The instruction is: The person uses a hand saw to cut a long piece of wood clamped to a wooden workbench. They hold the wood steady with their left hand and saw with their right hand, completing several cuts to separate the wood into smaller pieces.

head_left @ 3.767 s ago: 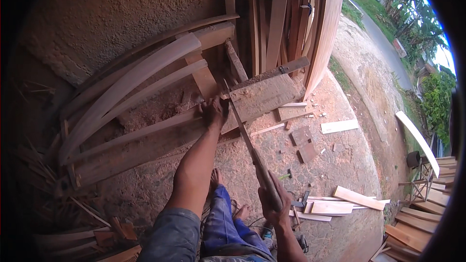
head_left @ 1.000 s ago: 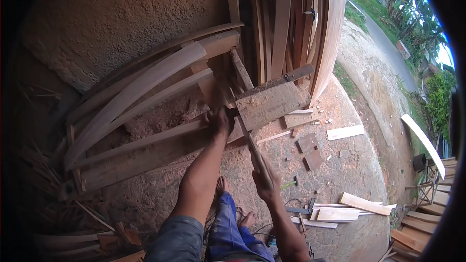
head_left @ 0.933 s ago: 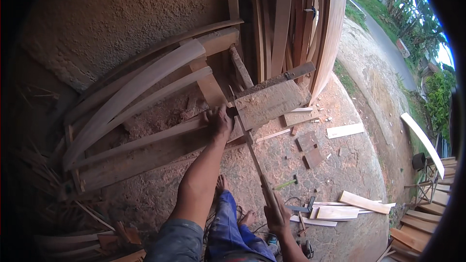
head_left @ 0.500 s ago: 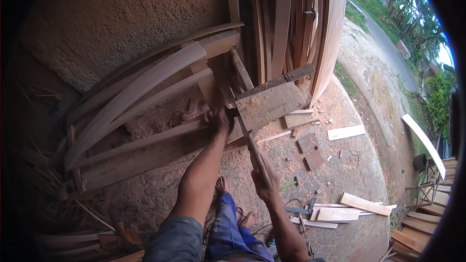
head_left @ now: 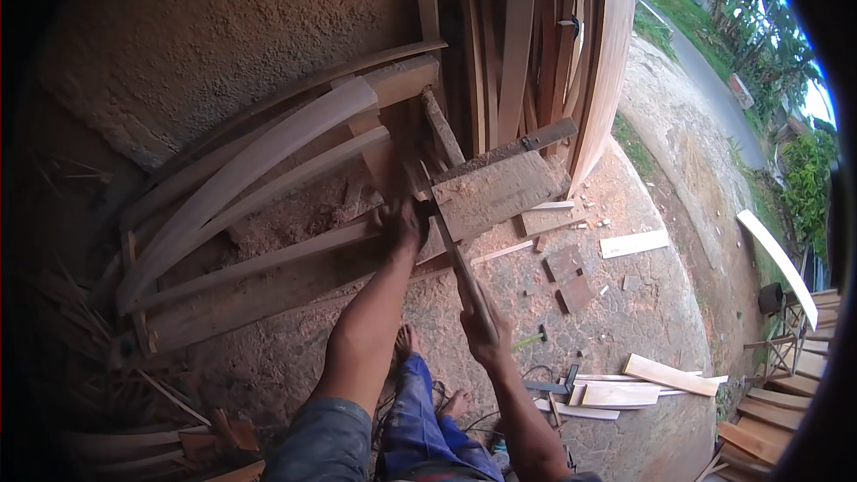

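Observation:
A long hand saw (head_left: 460,263) runs away from me beside a sawdust-covered board block (head_left: 491,183) on a rough wooden bench frame (head_left: 223,303); its far end is blurred. My right hand (head_left: 489,335) is closed round the saw's handle. My left hand (head_left: 402,223), partly smeared and shadowed, is curled at the left end of the block, against the blade, holding something dark that I cannot make out. Curved pale timbers (head_left: 259,147) lie along the frame to the left of my hands.
Tall planks (head_left: 518,45) lean on the rough wall (head_left: 223,18). Offcuts, a green-handled hammer (head_left: 536,336) and a metal square (head_left: 567,384) lie on the sawdust-strewn concrete floor (head_left: 652,303) near my bare feet. More stacked boards (head_left: 768,411) are at the right, beside the outdoor path.
The saw and my right hand have gone back and forth, and are farther forward than 0.9 seconds ago. My left hand stays at the block. The view has shifted slightly since the oldest frame.

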### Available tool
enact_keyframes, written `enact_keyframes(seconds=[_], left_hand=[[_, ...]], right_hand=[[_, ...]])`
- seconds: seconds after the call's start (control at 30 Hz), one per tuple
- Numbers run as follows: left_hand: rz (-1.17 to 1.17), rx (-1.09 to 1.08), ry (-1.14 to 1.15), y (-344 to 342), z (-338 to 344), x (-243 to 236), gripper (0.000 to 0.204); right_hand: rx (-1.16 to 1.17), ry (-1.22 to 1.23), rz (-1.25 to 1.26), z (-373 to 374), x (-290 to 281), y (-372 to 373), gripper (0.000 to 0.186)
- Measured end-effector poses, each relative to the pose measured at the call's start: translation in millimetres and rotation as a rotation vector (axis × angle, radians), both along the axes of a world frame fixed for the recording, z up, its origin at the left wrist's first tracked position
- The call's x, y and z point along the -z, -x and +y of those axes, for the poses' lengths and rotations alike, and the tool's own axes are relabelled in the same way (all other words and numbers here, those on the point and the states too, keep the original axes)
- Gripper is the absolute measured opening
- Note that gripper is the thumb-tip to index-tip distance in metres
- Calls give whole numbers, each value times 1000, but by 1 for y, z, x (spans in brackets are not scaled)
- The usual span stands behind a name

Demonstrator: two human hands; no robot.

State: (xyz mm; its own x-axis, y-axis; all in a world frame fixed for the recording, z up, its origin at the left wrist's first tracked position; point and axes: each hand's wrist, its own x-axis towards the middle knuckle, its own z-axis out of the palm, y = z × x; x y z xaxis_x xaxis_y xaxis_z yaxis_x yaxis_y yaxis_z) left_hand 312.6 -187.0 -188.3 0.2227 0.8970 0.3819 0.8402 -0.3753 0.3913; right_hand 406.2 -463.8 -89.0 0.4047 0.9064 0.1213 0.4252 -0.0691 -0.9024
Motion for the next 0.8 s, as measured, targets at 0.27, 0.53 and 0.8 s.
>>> enact_keyframes(seconds=[0.27, 0.53, 0.8], left_hand=[[124, -40, 36, -6, -10, -11, 14], [28, -90, -4, 0, 4, 2, 19], [145, -37, 66, 1, -16, -10, 24]], right_hand=[[34, 1, -271, -67, 19, 7, 53], [-64, -54, -89, -36, 4, -8, 61], [-28, -63, -142, -6, 28, -5, 59]])
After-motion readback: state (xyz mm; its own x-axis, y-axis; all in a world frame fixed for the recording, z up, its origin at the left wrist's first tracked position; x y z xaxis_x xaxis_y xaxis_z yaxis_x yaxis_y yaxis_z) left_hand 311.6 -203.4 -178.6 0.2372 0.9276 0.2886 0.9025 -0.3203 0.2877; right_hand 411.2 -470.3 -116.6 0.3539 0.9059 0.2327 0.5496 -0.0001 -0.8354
